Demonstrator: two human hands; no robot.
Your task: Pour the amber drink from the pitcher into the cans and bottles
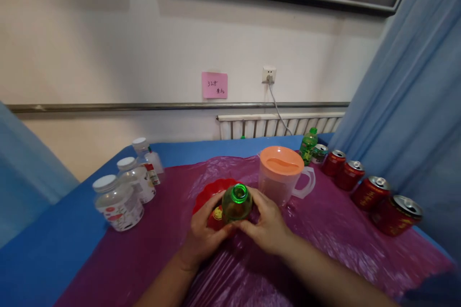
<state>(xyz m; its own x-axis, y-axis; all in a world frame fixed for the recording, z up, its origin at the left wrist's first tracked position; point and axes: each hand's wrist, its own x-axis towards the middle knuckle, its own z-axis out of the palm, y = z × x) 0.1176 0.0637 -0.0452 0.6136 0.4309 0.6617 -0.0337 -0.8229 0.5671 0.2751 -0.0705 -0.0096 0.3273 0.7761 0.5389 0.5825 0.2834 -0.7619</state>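
Head view showed my left hand (203, 235) and my right hand (264, 225) wrapped from either side round a small green plastic bottle (236, 203), its cap off and its open green neck turned up towards me. My fingers (252, 201) were clenched on the bottle's body, both hands grasping it, probably so that it stayed steady and upright with the mouth open. The bottle sat low between my palms, just above a red plastic bowl (209, 192) that lay on a crinkled purple plastic sheet (324, 230); I could not tell whether the bottle's base touched the bowl. The sheet covered the middle of a blue bench (54, 249), seemingly to catch spills.

Just beyond my right hand stood a clear plastic jug with an orange lid (283, 175), handle to the right, close enough to reach. To my left, three clear squat jars with white lids (118, 201) stood in a row running back towards the wall. To my right, a line of red drink cans (370, 192) ran along the bench's edge beside a blue curtain (414, 105), and behind the jug were another green bottle with its cap on (309, 146) and a green can (319, 153). A pink paper note (214, 85) hung on the wall.
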